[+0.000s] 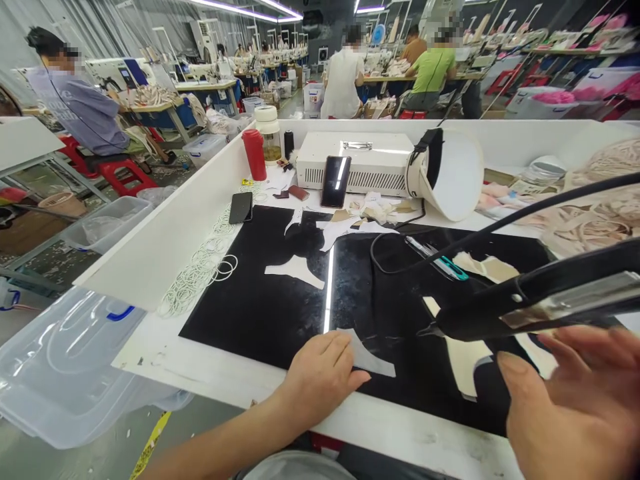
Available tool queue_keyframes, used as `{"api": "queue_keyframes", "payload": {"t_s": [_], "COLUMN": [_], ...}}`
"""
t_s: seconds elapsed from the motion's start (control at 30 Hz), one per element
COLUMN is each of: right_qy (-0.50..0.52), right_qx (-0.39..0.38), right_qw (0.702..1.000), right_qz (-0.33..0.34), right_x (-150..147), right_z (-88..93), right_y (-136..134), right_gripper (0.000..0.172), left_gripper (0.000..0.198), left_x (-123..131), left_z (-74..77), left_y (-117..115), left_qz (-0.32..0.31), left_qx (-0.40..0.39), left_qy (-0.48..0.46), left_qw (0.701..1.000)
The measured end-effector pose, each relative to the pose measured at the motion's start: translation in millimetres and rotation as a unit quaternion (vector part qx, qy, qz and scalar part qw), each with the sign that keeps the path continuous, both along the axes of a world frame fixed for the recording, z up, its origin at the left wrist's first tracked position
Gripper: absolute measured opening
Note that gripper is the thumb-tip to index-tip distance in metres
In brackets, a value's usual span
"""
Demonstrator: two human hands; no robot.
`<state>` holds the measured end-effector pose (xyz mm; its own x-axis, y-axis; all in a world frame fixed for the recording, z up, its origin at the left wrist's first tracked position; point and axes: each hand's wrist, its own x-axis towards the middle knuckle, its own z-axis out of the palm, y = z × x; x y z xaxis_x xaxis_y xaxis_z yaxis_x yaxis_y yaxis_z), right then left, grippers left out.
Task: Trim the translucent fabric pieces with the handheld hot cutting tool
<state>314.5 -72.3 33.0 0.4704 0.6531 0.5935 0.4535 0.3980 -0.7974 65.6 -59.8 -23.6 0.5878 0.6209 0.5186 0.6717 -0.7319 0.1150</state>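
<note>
My left hand (320, 377) lies at the front edge of a black mat (250, 313), its fingertips resting on a thin pale grey fabric piece (373, 360). My right hand (580, 407) is at the lower right, palm up and fingers spread, holding nothing. Just above it a black and metal corded hand tool (540, 300) reaches in from the right, its tip over a cream fabric piece (465, 363). I cannot tell whether the hand touches the tool. A white cut piece (295, 270) lies mid-mat.
At the back stand a white box machine (360, 163) with a phone (335, 181) leaning on it, a white cone-shaped shade (450, 173) and a red bottle (255, 155). Another phone (241, 207) and white elastic rings (200, 267) lie left. Teal snips (440, 261) lie mid-mat. A clear plastic bin (70, 367) sits lower left.
</note>
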Motion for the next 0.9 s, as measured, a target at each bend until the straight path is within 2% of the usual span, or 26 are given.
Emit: {"api": "queue_keyframes", "payload": {"t_s": [0.1, 0.17, 0.27, 0.5, 0.6, 0.7, 0.9], "right_qy": [0.076, 0.115, 0.139, 0.162, 0.184, 0.189, 0.191], "right_qx": [-0.032, -0.037, -0.021, 0.038, 0.049, 0.064, 0.053], "right_qw": [0.992, 0.983, 0.980, 0.962, 0.953, 0.951, 0.951], "right_qz": [0.091, 0.138, 0.142, 0.216, 0.237, 0.238, 0.235], "right_x": [-2.3, -6.9, -20.1, -70.7, -85.8, -93.5, -98.1], "right_z": [23.5, 34.1, 40.8, 33.4, 26.2, 18.4, 12.1], "right_y": [27.0, 41.7, 53.3, 55.4, 57.0, 59.5, 61.2], "right_gripper": [0.080, 0.072, 0.054, 0.058, 0.053, 0.047, 0.045], "left_gripper": [0.037, 0.038, 0.037, 0.035, 0.032, 0.032, 0.033], "left_x": [4.9, 7.3, 8.4, 6.6, 6.4, 6.0, 4.1], "left_z": [-2.3, -3.9, -5.7, -10.1, -11.8, -13.4, -13.2], "left_y": [1.8, 3.0, 3.6, 1.7, 1.8, 1.7, 0.9], "left_qz": [-0.010, -0.015, -0.014, -0.010, -0.009, -0.013, -0.019], "left_qx": [0.023, 0.046, 0.054, 0.026, 0.023, 0.018, 0.004], "left_qy": [-0.006, -0.006, -0.004, -0.015, -0.031, -0.032, -0.039], "left_qw": [1.000, 0.999, 0.998, 0.999, 0.999, 0.999, 0.999]}}
